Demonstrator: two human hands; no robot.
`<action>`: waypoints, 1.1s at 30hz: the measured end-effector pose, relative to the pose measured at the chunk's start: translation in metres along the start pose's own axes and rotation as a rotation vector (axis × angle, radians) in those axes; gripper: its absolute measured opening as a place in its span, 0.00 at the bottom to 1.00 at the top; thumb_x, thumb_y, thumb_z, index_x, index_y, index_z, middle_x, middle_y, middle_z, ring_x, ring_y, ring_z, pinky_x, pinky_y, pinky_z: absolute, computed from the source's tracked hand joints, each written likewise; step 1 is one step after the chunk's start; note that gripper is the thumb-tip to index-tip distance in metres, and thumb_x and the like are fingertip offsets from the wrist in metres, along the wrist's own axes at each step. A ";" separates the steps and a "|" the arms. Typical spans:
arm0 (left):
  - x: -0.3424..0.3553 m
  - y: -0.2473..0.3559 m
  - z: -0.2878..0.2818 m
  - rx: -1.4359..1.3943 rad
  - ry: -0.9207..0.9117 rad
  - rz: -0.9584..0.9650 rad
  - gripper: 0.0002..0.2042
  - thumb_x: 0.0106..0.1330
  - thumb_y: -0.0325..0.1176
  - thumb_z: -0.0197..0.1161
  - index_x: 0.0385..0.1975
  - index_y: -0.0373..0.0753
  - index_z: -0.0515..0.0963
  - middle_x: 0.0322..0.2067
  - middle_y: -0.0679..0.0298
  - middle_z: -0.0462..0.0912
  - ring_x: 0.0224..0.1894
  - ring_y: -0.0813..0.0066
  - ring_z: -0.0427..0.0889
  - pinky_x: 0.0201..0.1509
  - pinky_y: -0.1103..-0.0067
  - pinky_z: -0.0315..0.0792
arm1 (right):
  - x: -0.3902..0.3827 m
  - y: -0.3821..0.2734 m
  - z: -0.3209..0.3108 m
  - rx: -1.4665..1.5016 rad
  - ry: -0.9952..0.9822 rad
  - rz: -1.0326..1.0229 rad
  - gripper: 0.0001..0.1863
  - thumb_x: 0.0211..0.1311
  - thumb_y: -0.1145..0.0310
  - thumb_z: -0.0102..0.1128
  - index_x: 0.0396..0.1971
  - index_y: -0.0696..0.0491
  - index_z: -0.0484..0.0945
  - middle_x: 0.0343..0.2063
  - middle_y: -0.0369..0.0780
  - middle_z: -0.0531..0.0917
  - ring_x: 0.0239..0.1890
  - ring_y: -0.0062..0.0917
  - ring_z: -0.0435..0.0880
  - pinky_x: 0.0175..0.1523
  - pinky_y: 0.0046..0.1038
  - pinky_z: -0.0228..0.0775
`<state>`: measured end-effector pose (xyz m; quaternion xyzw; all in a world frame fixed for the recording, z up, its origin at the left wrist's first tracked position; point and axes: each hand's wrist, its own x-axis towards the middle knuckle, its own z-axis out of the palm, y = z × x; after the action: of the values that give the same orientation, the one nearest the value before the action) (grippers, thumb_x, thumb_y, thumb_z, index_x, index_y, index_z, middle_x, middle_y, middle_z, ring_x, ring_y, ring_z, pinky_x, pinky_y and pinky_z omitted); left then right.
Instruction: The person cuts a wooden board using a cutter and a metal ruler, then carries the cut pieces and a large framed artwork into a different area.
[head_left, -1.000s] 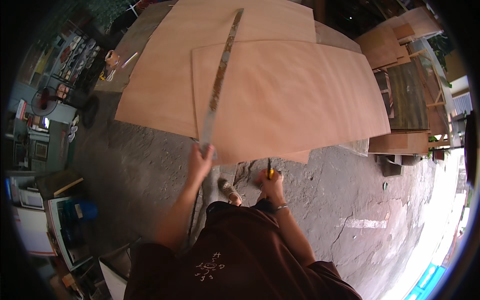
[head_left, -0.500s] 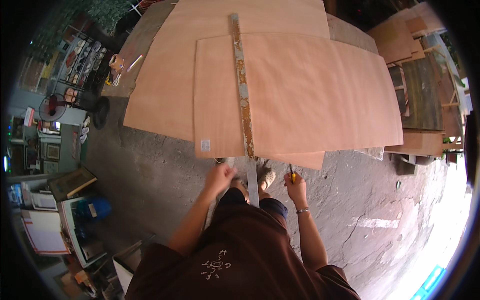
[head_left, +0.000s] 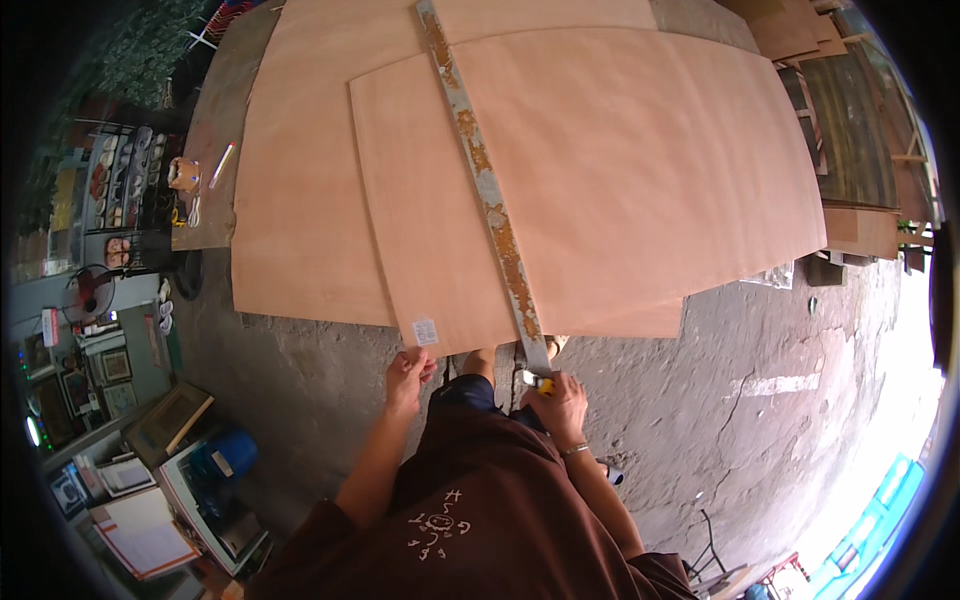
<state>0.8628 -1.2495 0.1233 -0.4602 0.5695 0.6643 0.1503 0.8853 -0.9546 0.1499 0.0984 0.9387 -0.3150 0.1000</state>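
My left hand (head_left: 408, 375) has curled fingers pinching the near left corner of the upper plywood sheet (head_left: 640, 170), just below a small white label (head_left: 425, 331). A long, flaking metal straightedge (head_left: 490, 200) lies diagonally across that sheet, its near end projecting past the edge. My right hand (head_left: 558, 405) is closed on a small yellow-and-black tool (head_left: 545, 386) at that near end. A larger plywood sheet (head_left: 300, 200) lies underneath, protruding to the left and front.
Stacked boards and wooden frames (head_left: 845, 120) stand at the right. At left are a shoe rack (head_left: 130, 180), a fan (head_left: 88, 290), leaning picture frames (head_left: 170, 425) and a blue container (head_left: 222, 455). Cracked concrete floor (head_left: 720, 420) surrounds my feet.
My left hand let go of the straightedge and moved to the sheet's corner. The straightedge's far end swung left, and the upper sheet shifted toward me. My right hand moved to the straightedge's end.
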 end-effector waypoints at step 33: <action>0.204 0.279 0.176 1.255 -0.409 1.540 0.62 0.42 0.72 0.67 0.70 0.32 0.50 0.71 0.49 0.51 0.72 0.52 0.52 0.73 0.60 0.53 | -0.009 -0.016 0.045 -0.014 0.115 -0.048 0.21 0.44 0.64 0.73 0.34 0.56 0.72 0.27 0.43 0.75 0.31 0.41 0.75 0.38 0.40 0.66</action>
<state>0.4746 -1.2440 0.1234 0.3167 0.9208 0.2275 -0.0093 0.8959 -0.9959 0.1259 0.0929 0.9471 -0.3047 0.0391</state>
